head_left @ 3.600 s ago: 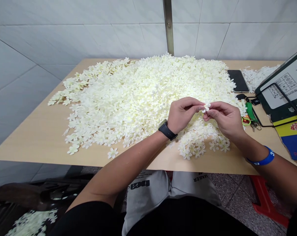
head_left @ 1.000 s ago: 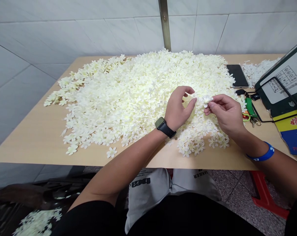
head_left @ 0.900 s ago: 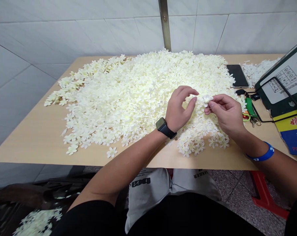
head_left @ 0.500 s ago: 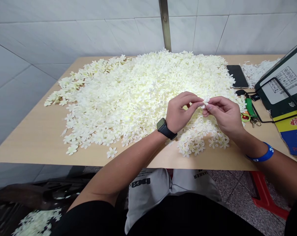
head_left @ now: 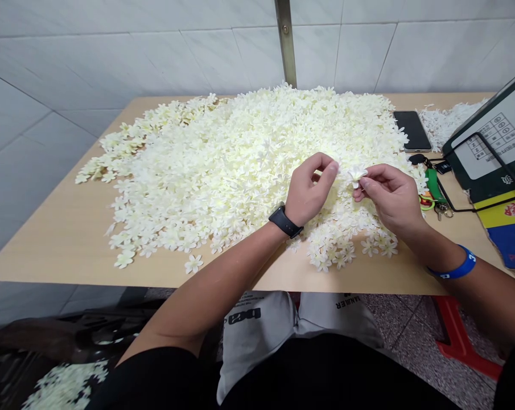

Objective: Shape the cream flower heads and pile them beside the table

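A wide heap of white artificial flowers [head_left: 240, 165] with pale yellow centres covers much of the table. Between the thumb and fingers of my right hand [head_left: 389, 196] is one white flower [head_left: 355, 174], held above the right part of the heap. Just left of it, my left hand [head_left: 310, 185] is closed in a pinch, thumb against forefinger. Whether anything small sits in that pinch I cannot make out against the white petals. The two hands are a short gap apart.
Right of the heap lie a phone [head_left: 412, 131], a pile of small white pieces [head_left: 447, 122] and keys with a green tag [head_left: 434, 188]. A printed box [head_left: 491, 136] with a black wire frame [head_left: 500, 162] borders the right side. A tiled wall [head_left: 197, 62] stands behind the table [head_left: 61, 239].
My left hand has drawn back left from the flower, which both hands were touching before. The flower stays in my right hand and shows more fully.
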Demonstrator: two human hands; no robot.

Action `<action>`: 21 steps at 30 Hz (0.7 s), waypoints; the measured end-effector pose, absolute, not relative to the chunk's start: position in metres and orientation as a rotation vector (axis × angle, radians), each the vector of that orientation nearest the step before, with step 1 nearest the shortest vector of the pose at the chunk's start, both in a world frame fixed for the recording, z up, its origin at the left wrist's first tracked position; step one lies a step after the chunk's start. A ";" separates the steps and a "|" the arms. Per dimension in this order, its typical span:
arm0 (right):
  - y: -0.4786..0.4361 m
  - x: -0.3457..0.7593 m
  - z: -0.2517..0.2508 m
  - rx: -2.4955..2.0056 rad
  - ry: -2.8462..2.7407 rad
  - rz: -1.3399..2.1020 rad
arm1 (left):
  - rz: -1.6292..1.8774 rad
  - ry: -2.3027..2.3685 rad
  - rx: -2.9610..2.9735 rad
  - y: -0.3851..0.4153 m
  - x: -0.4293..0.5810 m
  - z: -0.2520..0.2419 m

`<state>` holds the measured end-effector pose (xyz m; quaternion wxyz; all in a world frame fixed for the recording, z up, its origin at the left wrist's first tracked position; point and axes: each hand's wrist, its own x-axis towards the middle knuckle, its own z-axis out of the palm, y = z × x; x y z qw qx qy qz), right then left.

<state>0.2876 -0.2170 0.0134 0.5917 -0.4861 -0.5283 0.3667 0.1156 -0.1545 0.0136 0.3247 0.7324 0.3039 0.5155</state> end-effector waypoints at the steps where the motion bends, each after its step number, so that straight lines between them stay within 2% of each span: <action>1: -0.217 0.287 0.014 -1.127 -1.221 0.853 | 1.360 0.826 1.946 -0.154 0.116 0.013; 6: -0.217 0.288 0.014 -1.155 -1.213 0.828 | 1.496 0.840 2.166 -0.155 0.116 0.013; 11: -0.217 0.287 0.016 -1.177 -1.249 0.782 | 1.440 0.629 2.269 -0.162 0.118 0.013; 21: -0.220 0.287 0.020 -1.171 -1.292 0.794 | 1.452 0.592 2.229 -0.161 0.118 0.014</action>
